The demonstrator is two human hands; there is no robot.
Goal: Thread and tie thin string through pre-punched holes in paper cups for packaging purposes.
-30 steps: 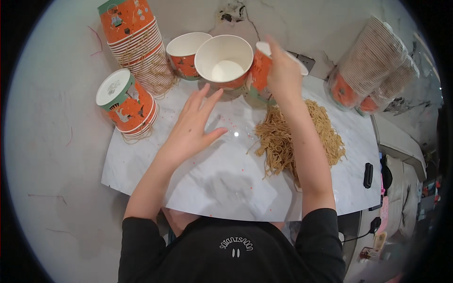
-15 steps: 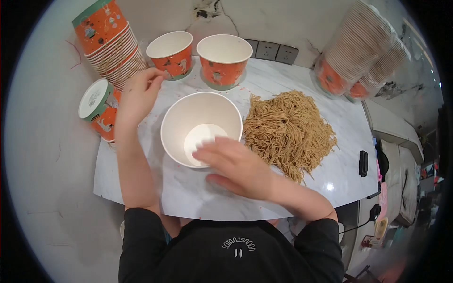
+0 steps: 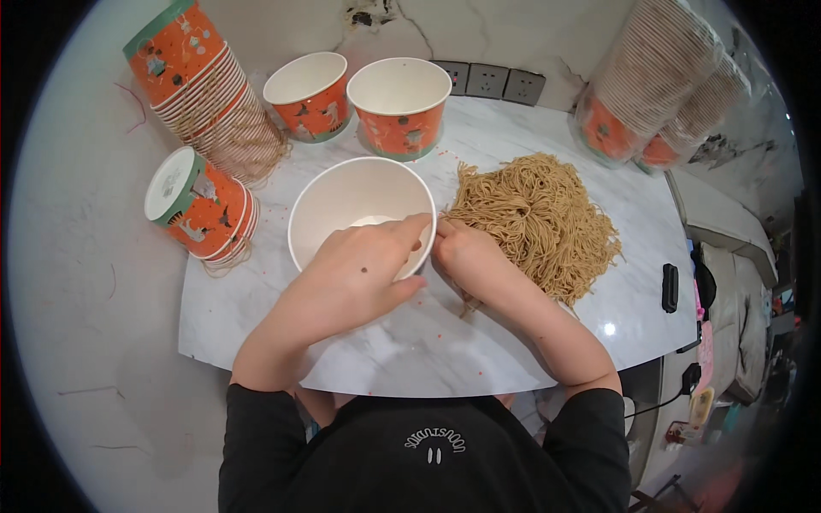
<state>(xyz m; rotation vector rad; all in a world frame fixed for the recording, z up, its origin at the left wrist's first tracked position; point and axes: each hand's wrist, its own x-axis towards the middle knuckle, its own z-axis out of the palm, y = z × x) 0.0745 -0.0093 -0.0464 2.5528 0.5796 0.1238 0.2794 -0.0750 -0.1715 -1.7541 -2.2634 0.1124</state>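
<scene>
A large white paper bucket [image 3: 321, 201] stands upright at the middle of the table, open at the top. My left hand [image 3: 363, 265] reaches over its near rim, fingers stretched inside toward the right wall and thumb apart outside. Close against the bucket's right side, my right hand [image 3: 470, 256] has its fingers curled together; what they pinch, if anything, is hidden. That hand also lies at the left edge of a heap of thin tan strands [image 3: 547, 227], which look like noodles or string.
Two orange paper buckets [image 3: 402, 128] stand behind. At left lean a tall nested bucket stack [image 3: 214, 94] and a shorter upturned stack [image 3: 205, 214], with tan strands around them. Wrapped bucket stacks [image 3: 641, 85] stand back right. A black object [image 3: 670, 288] lies near the right edge.
My left hand has come from the stack at left, across to the bucket's right rim. My right hand has moved out of the bucket's front to its right side, fingers now curled.
</scene>
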